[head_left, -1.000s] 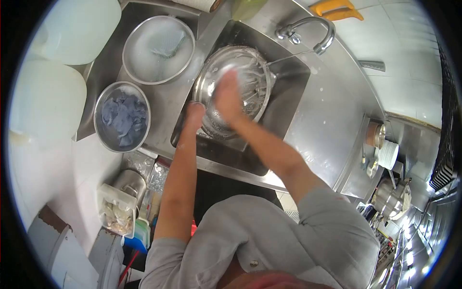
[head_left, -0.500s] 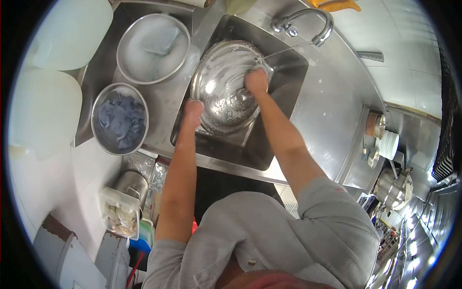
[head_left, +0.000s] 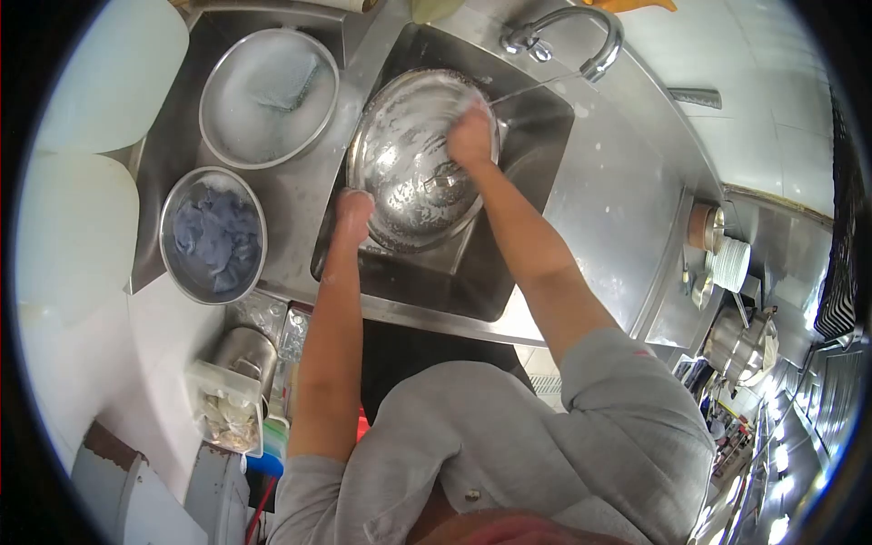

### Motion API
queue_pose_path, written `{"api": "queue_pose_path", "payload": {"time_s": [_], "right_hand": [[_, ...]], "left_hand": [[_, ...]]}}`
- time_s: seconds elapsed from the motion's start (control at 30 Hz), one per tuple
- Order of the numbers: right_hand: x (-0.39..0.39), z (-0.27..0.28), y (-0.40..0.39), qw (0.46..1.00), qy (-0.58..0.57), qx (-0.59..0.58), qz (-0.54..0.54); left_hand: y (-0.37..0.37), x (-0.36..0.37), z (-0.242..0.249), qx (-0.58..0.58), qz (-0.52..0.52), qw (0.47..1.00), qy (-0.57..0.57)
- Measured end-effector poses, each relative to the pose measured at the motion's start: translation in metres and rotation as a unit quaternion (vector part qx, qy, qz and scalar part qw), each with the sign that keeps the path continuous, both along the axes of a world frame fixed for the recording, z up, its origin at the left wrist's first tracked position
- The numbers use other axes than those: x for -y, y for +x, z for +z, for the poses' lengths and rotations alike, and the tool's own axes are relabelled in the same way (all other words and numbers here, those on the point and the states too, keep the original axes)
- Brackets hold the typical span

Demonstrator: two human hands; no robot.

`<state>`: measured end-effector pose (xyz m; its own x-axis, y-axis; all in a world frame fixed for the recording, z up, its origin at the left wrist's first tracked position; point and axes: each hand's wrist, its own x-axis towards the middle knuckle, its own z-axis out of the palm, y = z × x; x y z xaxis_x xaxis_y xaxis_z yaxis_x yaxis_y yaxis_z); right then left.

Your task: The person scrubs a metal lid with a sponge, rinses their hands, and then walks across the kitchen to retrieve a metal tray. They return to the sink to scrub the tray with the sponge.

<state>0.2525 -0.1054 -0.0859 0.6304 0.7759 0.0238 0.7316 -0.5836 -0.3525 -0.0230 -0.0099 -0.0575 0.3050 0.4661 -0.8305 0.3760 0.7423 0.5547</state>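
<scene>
A large round metal pot lid [head_left: 400, 163] with a small handle and streaks of suds lies tilted in the steel sink [head_left: 536, 163]. My left hand [head_left: 354, 214] is closed on the lid's near left rim. Pressed against the lid's upper right surface is my right hand [head_left: 470, 136]; its fingers are smeared by motion, so whether it holds anything is hidden. From the curved faucet [head_left: 604, 59] a thin stream of water runs toward the lid's right edge.
Left of the sink stand a metal bowl of suds [head_left: 218, 136] with a scouring pad [head_left: 298, 84] and a smaller bowl [head_left: 170, 259] holding a grey-blue cloth [head_left: 216, 234]. White plastic jugs [head_left: 86, 218] are at far left. Stacked plates [head_left: 729, 265] sit at right.
My right hand has moved slightly left and up over the lid. The view has shifted a little, and my left hand stays at the rim.
</scene>
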Motion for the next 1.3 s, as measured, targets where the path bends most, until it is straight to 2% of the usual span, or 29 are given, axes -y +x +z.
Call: {"api": "queue_pose_path", "payload": {"time_s": [0.03,0.07,0.1,0.13,0.17,0.23,0.27,0.33,0.4,0.43,0.47,0.5,0.57,0.63,0.67,0.7,0.77,0.8,0.87,0.97,1.07,1.13,1.17,1.2,1.23,1.27,1.3], "right_hand": [[0.011,-0.018,0.011,0.995,-0.094,-0.038,-0.026],[0.016,-0.011,0.013,0.978,-0.194,-0.069,-0.044],[0.021,-0.008,0.007,0.977,-0.211,-0.03,-0.03],[0.018,0.023,-0.013,0.973,-0.23,0.008,-0.015],[0.001,0.07,-0.044,0.994,-0.095,0.009,-0.048],[-0.031,0.071,-0.07,0.993,0.078,0.073,0.041],[-0.049,0.093,-0.091,0.99,0.078,0.081,0.085],[-0.042,0.075,-0.085,0.991,0.084,0.073,0.071],[-0.006,0.03,-0.043,0.994,0.026,0.093,-0.042],[0.009,0.053,-0.025,0.989,-0.145,0.014,0.005],[0.015,0.076,-0.009,0.948,-0.309,-0.061,0.052],[0.014,0.075,0.0,0.95,-0.306,-0.054,0.024],[0.008,0.049,0.016,0.953,-0.299,-0.044,-0.031],[-0.014,0.034,0.002,0.995,-0.086,0.049,-0.011],[-0.028,0.035,-0.013,0.994,0.014,0.106,0.009],[-0.044,0.064,-0.048,0.978,0.109,0.172,0.037],[-0.057,0.102,-0.112,0.97,0.163,0.093,0.155],[-0.053,0.12,-0.152,0.97,0.085,0.168,0.156],[-0.047,0.116,-0.154,0.967,0.08,0.139,0.197],[-0.051,0.099,-0.07,0.968,0.079,0.141,0.19],[-0.07,0.078,-0.012,0.996,-0.086,0.012,-0.002],[-0.073,0.065,-0.054,0.988,0.036,0.111,0.1],[-0.072,0.09,-0.101,0.968,0.097,0.16,0.167],[-0.073,0.108,-0.144,0.964,0.031,0.222,0.14],[-0.075,0.123,-0.142,0.966,0.026,0.201,0.159],[-0.072,0.119,-0.114,0.984,0.018,0.127,0.126],[-0.068,0.114,-0.087,0.994,0.013,0.058,0.087]], "left_hand": [[0.002,0.0,0.007,-0.011,0.014,1.0,0.001],[0.0,0.0,0.008,-0.013,0.01,1.0,0.008],[0.002,-0.001,0.008,-0.012,0.009,1.0,0.013],[0.004,-0.001,0.007,-0.011,0.007,1.0,0.019],[0.002,0.0,0.003,-0.012,0.004,1.0,0.018],[-0.003,0.001,-0.011,0.003,-0.015,1.0,0.024],[-0.006,0.001,-0.017,0.013,-0.025,0.999,0.028],[-0.013,0.002,-0.04,0.034,-0.069,0.995,0.066],[-0.027,0.003,-0.101,0.051,-0.166,0.969,0.177],[-0.031,0.007,-0.114,0.063,-0.163,0.965,0.195],[-0.016,0.004,-0.058,0.049,-0.081,0.991,0.098],[0.0,0.001,0.006,0.031,0.017,0.999,0.009],[0.003,0.003,0.018,0.022,0.02,0.999,0.015],[0.007,0.002,0.007,-0.008,0.016,0.999,0.04],[0.004,0.001,0.004,-0.011,0.004,0.999,0.03],[0.002,-0.001,0.002,-0.013,-0.009,1.0,0.018],[0.002,0.0,0.002,-0.002,-0.037,0.999,0.025],[0.002,0.0,0.001,0.008,-0.055,0.998,0.043],[0.0,0.0,-0.002,0.022,-0.079,0.994,0.068],[-0.003,0.0,-0.016,0.024,-0.068,0.996,0.052],[0.001,0.0,-0.007,0.004,-0.045,0.998,0.045],[0.008,0.001,0.014,-0.024,-0.023,0.998,0.053],[0.005,0.001,0.007,-0.022,-0.034,0.998,0.051],[0.001,0.002,-0.008,-0.017,-0.056,0.996,0.066],[-0.002,-0.001,-0.03,-0.007,-0.107,0.99,0.094],[-0.007,-0.003,-0.064,-0.013,-0.231,0.955,0.187],[-0.011,-0.003,-0.087,-0.017,-0.298,0.923,0.244]]}}
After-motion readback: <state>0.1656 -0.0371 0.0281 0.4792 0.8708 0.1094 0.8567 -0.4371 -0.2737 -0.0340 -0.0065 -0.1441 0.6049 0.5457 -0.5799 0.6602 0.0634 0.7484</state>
